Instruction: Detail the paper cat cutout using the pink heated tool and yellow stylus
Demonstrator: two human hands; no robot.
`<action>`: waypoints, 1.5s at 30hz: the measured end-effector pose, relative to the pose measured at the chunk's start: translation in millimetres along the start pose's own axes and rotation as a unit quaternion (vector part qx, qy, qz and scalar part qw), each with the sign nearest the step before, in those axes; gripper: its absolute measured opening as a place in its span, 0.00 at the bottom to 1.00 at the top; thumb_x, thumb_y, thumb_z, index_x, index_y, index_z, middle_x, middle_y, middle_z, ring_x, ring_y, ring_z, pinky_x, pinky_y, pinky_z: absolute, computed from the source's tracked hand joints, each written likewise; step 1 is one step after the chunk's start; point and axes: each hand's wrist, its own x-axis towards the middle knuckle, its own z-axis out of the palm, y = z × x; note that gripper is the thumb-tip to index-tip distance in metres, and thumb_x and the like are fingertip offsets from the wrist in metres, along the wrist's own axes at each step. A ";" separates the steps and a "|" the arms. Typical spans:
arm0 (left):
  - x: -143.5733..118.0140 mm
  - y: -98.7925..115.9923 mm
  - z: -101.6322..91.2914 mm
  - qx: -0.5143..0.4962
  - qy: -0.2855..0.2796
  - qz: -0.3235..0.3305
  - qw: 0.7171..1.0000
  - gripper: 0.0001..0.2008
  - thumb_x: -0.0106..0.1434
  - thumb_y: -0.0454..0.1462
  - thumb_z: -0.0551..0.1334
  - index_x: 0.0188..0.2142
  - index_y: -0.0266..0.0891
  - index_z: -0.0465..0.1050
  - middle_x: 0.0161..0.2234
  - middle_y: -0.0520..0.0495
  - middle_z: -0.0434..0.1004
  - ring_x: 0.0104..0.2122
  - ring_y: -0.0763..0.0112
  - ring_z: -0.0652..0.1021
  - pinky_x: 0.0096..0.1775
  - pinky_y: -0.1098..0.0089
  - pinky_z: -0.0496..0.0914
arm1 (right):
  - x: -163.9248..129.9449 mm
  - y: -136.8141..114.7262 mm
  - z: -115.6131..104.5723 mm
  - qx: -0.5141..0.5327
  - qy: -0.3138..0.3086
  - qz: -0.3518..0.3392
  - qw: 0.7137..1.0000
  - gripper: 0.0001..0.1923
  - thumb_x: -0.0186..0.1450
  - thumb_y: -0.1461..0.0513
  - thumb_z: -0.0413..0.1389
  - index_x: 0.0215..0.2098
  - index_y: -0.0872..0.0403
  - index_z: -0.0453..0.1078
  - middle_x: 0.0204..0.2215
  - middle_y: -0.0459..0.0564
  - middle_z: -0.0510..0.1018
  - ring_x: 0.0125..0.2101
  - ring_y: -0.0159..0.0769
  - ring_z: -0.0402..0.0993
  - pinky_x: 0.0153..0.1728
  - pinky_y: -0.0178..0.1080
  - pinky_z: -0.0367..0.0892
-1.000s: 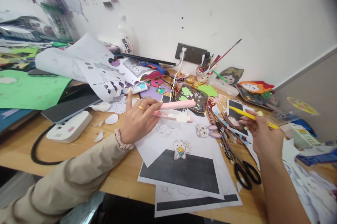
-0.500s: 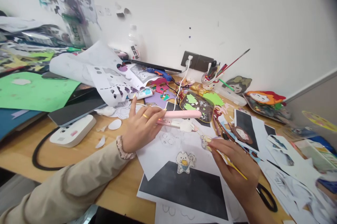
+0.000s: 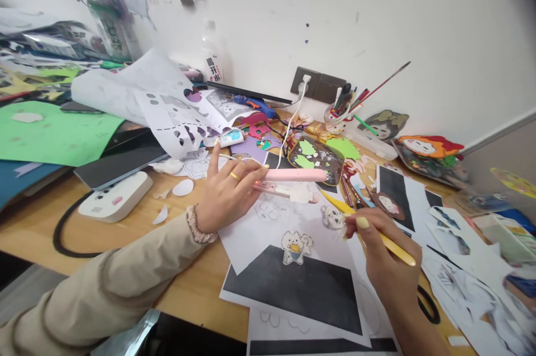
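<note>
Counter (image 3: pixel 188 289) first: it carries a spread of sheets (image 3: pixel 293 283), so keep the top one flat while you work. Your left hand (image 3: pixel 228 197) is curled round a pink sealer (image 3: pixel 288 182), jaws nearly closed on a small clear piece, cord trailing to the wall; hold it level and steady. Your right hand (image 3: pixel 383 255) is closed on a yellow tool (image 3: pixel 377 233), its tip at a small cutout (image 3: pixel 333 215) lying on the paper just beside the sealer. Press lightly so the cutout doesn't slide.

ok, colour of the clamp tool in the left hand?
Pale pink clamp tool, held shut by the left hand; head view.
</note>
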 end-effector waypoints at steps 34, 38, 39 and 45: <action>-3.9 -0.6 0.6 -0.058 -0.011 0.044 0.997 0.15 0.53 0.34 0.57 0.43 0.37 0.64 0.39 0.48 0.70 0.37 0.68 0.69 0.38 0.68 0.67 | -9.3 11.6 -1.3 -0.139 -0.099 -0.130 0.977 0.03 0.56 0.67 0.49 0.29 0.53 0.62 0.24 0.46 0.71 0.28 0.32 0.68 0.30 0.36 0.63; -4.5 -1.0 1.9 -0.052 -0.009 0.047 0.997 0.15 0.53 0.34 0.58 0.42 0.37 0.64 0.38 0.48 0.71 0.36 0.68 0.68 0.36 0.68 0.68 | -9.7 14.6 -1.6 -0.151 -0.097 -0.155 0.972 0.04 0.56 0.66 0.50 0.31 0.53 0.63 0.25 0.47 0.72 0.30 0.33 0.69 0.31 0.37 0.64; -4.7 -0.9 2.0 -0.051 -0.010 0.048 0.997 0.15 0.53 0.34 0.58 0.42 0.36 0.64 0.38 0.48 0.71 0.35 0.68 0.68 0.36 0.68 0.68 | -9.6 14.5 -1.4 -0.159 -0.096 -0.163 0.969 0.04 0.56 0.66 0.50 0.31 0.53 0.63 0.25 0.47 0.72 0.30 0.33 0.69 0.32 0.37 0.64; -5.2 0.1 1.1 -0.046 -0.003 0.045 0.998 0.15 0.53 0.33 0.58 0.42 0.37 0.64 0.38 0.48 0.71 0.36 0.69 0.68 0.38 0.69 0.67 | -9.0 10.0 0.0 -0.199 -0.112 -0.186 0.956 0.03 0.57 0.65 0.49 0.31 0.53 0.63 0.24 0.46 0.73 0.27 0.31 0.70 0.31 0.36 0.65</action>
